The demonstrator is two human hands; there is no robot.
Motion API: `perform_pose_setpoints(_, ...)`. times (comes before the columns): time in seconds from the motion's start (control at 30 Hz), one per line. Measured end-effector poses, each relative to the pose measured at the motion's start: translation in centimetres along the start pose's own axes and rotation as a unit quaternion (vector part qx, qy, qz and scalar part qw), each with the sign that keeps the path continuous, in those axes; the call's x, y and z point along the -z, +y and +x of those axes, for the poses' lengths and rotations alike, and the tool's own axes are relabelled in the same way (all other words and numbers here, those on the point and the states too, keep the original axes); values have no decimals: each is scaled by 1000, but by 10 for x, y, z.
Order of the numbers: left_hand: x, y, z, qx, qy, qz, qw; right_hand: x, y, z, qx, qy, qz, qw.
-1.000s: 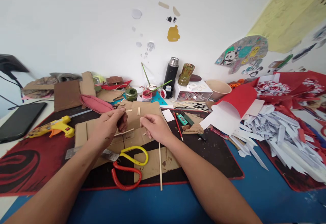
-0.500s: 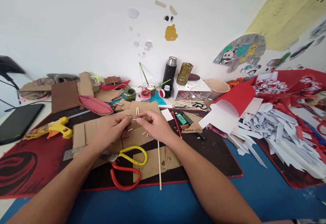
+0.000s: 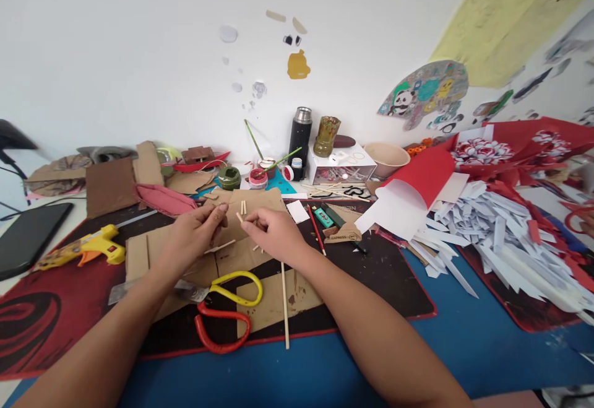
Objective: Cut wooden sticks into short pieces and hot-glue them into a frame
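My right hand (image 3: pixel 269 231) pinches a short piece of wooden stick (image 3: pixel 240 217) between thumb and fingertips. My left hand (image 3: pixel 200 225) is closed, thumb against the index finger, and what it holds, if anything, is hidden. Below its fingers a thin pale stick (image 3: pixel 225 245) shows over the cardboard (image 3: pixel 236 256); I cannot tell whether the hand touches it. Two short stick pieces (image 3: pixel 243 207) sit on the cardboard just beyond my hands. A long wooden stick (image 3: pixel 284 309) lies nearer me, beside scissors (image 3: pixel 244 293) with one yellow and one red handle.
On the left rest a yellow glue gun (image 3: pixel 99 246) and a black phone-like device (image 3: pixel 32 234). Paint jars (image 3: pixel 229 178), a black thermos (image 3: pixel 301 132) and a white box (image 3: pixel 341 163) stand along the wall. A red pencil (image 3: pixel 316 230) and heaped white paper strips (image 3: pixel 505 241) lie rightward.
My hands have come apart; the stick piece formerly between them is now in my right fingertips alone. My left hand has shifted left. The whole view has turned slightly to the right.
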State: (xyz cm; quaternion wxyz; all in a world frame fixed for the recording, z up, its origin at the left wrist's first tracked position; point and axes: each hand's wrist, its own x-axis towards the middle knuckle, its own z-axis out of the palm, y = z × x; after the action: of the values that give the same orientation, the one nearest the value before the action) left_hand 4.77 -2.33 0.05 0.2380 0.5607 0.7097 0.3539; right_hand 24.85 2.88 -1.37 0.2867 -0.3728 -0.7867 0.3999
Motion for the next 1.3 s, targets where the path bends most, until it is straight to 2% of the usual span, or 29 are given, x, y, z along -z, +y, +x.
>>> perform_pose_setpoints(0.07,5,4,8,-10,23,124,992,3,2,4,-22,32,34,999)
perform_pose_setpoints(0.17,4,13,20,-17,-2,292,956,8,3,8,-52,50,82,994)
perform_pose_setpoints(0.27,-5,23,31,-6,-27,352,935,11,3,9,-73,45,127,988)
perform_pose_setpoints(0.47,-22,26,54,-20,-51,395,917,11,6,11,-73,49,134,987)
perform_pose_setpoints(0.67,-24,17,68,-54,-102,396,911,11,6,12,-65,50,120,989)
perform_pose_setpoints(1.03,-24,14,60,-111,-112,392,906,8,5,13,-52,49,78,994)
perform_pose_setpoints(1.3,-24,14,59,-108,-109,367,917,7,8,14,-56,43,67,995)
